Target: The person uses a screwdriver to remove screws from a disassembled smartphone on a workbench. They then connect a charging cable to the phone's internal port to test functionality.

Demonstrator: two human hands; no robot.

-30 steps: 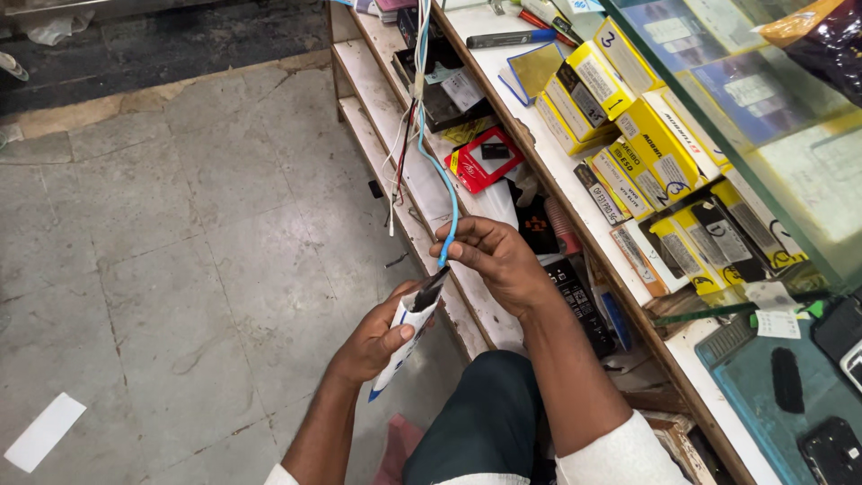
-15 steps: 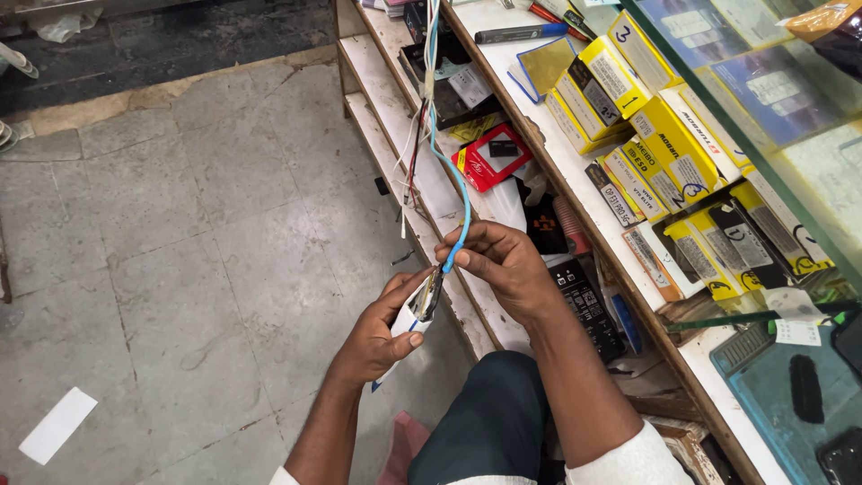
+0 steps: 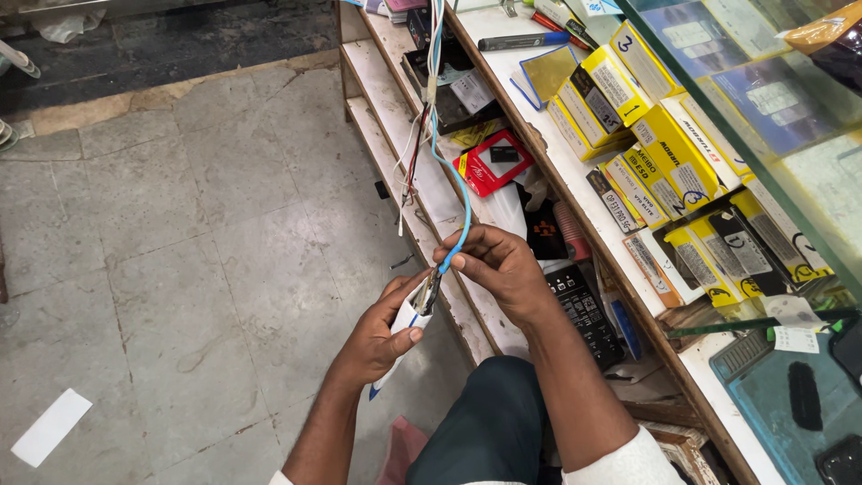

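Right hand (image 3: 498, 269): fingers curled shut, thumb and forefinger pinching a thin light-blue insulated wire (image 3: 461, 211) at its lower end. Left hand (image 3: 382, 337): closed around a small white-handled cutting tool with dark metal jaws (image 3: 415, 310); the jaws sit at the wire just beside the right fingertips. Whether the jaws bite the wire cannot be told. The blue wire rises from the hands, curving up to join a hanging bundle of white, red and dark wires (image 3: 417, 144) in front of the white shelving (image 3: 382, 99). On the shelf behind lies a flat red packet with a black window (image 3: 494, 162). To the right, the counter top (image 3: 575, 189) carries a row of yellow-and-black cardboard boxes (image 3: 669, 157). Below the hands, grey stone floor tiles (image 3: 180, 269) with a white paper strip (image 3: 49, 427) lying well apart at the left
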